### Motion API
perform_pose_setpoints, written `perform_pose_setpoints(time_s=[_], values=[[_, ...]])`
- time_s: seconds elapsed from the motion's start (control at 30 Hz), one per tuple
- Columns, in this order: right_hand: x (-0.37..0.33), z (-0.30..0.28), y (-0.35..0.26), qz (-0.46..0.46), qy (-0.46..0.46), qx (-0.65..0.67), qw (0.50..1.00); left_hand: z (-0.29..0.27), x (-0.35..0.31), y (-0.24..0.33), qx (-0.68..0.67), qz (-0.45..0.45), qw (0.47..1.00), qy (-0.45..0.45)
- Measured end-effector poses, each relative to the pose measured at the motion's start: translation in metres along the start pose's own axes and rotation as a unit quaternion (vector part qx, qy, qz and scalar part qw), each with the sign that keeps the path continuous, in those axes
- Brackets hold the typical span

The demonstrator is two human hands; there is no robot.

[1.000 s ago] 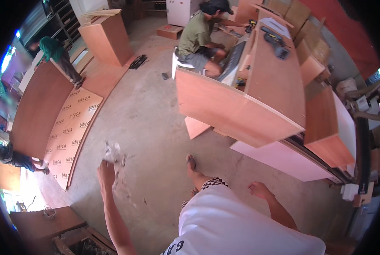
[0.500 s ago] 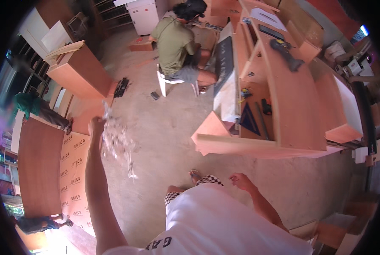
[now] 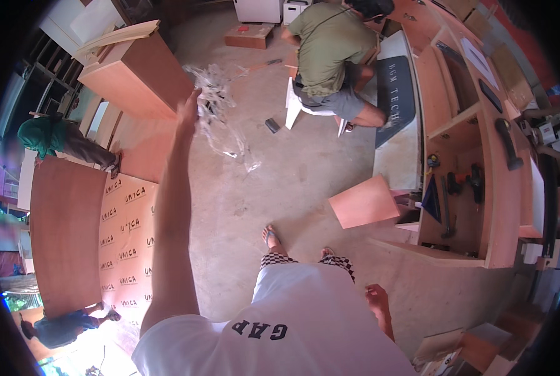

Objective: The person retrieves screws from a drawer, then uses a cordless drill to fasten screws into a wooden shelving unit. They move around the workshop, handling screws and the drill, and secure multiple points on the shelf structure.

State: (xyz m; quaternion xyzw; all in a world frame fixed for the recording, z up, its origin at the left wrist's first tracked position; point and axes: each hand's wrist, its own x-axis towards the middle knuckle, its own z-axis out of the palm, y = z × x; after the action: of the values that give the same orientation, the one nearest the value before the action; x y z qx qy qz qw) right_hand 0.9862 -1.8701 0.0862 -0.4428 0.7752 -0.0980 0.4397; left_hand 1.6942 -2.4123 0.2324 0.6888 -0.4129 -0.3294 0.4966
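Note:
My left arm stretches forward, its hand [image 3: 189,108] closed on a crumpled bundle of clear plastic film [image 3: 217,113] that hangs loosely above the concrete floor, its lower strands trailing to the right. The film partly hides my fingertips. Low at my right side is my right hand [image 3: 377,297], fingers loosely bent and nothing visible in them. A pinkish wooden cabinet [image 3: 139,72] stands just beyond my left hand. Ahead, a person in an olive shirt [image 3: 333,53] sits on a white stool [image 3: 300,113], bent over work.
On the right lies a long wooden cabinet frame [image 3: 502,207] holding a hammer [image 3: 445,207] and a drill [image 3: 476,182]. A square board [image 3: 364,202] juts beside it. Printed sheets [image 3: 126,244] and a brown panel [image 3: 67,238] lie left, near two other people. A small dark block [image 3: 272,125] sits on the floor.
My view has turned left and moved forward. The plastic film, still in my left hand, swings ahead toward the seated person. My right hand has dropped closer to my side.

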Motion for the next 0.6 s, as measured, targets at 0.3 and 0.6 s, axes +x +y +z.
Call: perform_pose_setpoints(time_s=[0.3, 0.6], values=[[0.046, 0.002, -0.405, -0.263, 0.0, 0.149, 0.953, 0.058, -0.174, 0.036, -0.505, -0.283, 0.738, -0.349], [0.119, -0.031, -0.56, -0.325, -0.093, 0.211, 0.917, 0.123, -0.192, 0.1, -0.413, -0.286, 0.74, -0.448]])
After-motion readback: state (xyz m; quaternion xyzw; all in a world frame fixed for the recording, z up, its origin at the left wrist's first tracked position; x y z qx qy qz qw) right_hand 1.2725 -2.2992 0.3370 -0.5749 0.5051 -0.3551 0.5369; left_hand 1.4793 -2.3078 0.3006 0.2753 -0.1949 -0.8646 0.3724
